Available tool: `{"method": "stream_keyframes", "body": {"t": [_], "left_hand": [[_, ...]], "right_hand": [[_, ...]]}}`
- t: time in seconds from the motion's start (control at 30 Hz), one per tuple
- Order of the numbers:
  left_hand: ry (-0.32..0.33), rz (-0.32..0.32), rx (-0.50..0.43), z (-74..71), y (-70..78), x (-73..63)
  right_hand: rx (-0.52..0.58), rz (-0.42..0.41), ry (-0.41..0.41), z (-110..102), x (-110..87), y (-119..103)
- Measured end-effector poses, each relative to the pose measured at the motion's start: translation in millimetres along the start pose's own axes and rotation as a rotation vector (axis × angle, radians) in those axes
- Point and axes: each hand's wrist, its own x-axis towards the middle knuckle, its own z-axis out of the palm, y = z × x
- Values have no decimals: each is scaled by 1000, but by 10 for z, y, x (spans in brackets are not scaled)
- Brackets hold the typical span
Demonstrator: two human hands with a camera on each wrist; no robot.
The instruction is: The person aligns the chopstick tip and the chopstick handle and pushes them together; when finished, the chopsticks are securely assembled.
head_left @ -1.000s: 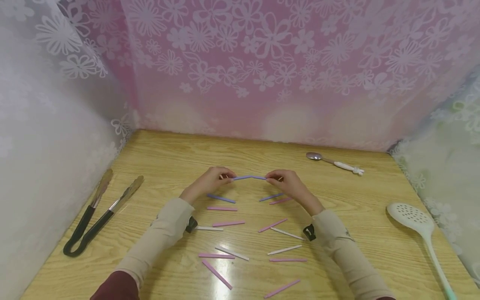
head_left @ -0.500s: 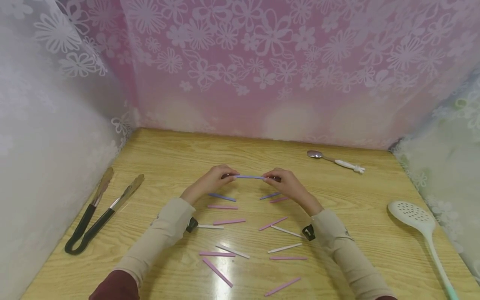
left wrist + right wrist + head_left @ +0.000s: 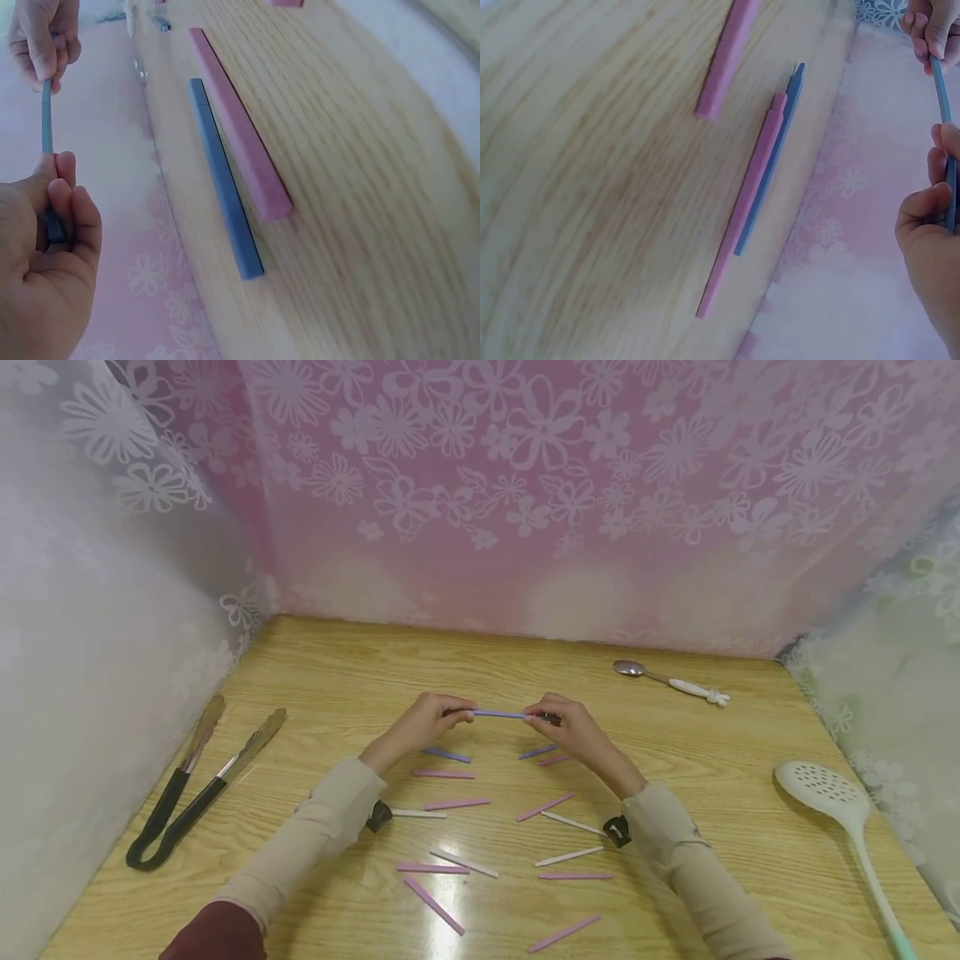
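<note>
Both hands hold slim blue sticks in one straight line above the far middle of the table. My left hand pinches the left end between thumb and fingers. My right hand pinches the right end. In the left wrist view the blue stick spans the gap between the hands; fingers hide any joint. Under the left hand lie a loose blue stick and a pink stick. Near the right hand are another blue stick and a pink stick with a narrower, stepped tip.
Several pink and white sticks lie in two loose columns nearer the front, among them a white stick and a pink stick. Black-handled tongs lie at left, a spoon at the back right, a slotted skimmer at right.
One second ago two blue sticks met at a slight angle between the hands. Now they form a straight line, and the hands are a little closer together.
</note>
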Motion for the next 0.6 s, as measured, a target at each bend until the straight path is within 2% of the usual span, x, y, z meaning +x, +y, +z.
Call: {"method": "stream_keyframes", "body": {"t": [0.27, 0.47, 0.6], "left_hand": [[20, 1, -6, 21, 15, 33], [-4, -14, -4, 21, -7, 45], [-14, -14, 0, 19, -51, 67]], "right_hand": [[6, -62, 47, -3, 17, 8], [-31, -80, 3, 0, 27, 46], [-28, -49, -8, -21, 14, 84]]}}
